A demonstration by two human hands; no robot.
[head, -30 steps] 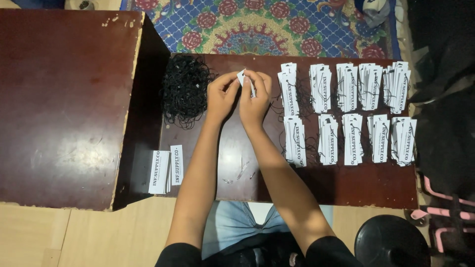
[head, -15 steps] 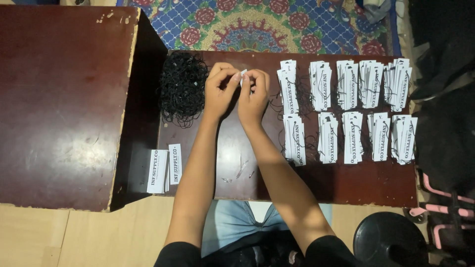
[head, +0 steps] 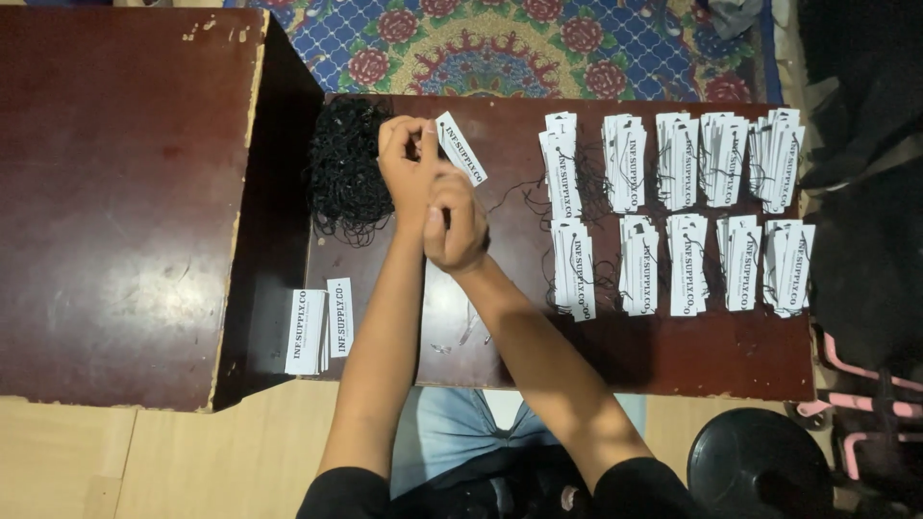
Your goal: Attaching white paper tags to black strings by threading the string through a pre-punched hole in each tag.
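Surface: a low dark red-brown wooden table (head: 673, 356) on a patterned blue floral rug (head: 500, 48), with a taller worn brown wooden table (head: 115, 202) to the left.
Left hand (head: 409, 163): raised over the low table, fingers pinched shut on the lower end of a white rectangular paper tag with black print (head: 461, 147).
Right hand (head: 457, 223): just below and touching the left hand, curled closed; it seems to pinch a thin black string, but I cannot tell for sure.
Tag from the grip: it juts up and to the right of the left fingertips, long axis slanted, hole end uppermost.
Nearer hand: the left holds the tag; the right sits at its near end.
Left of the grip: a loose heap of black string loops (head: 346, 173), just beside the left hand.
Right of the grip: stacks of strung white tags in two rows (head: 673, 211), apart from both hands.
Near left: two small piles of unstrung white tags (head: 319, 330) at the table edge, well apart from the hands.
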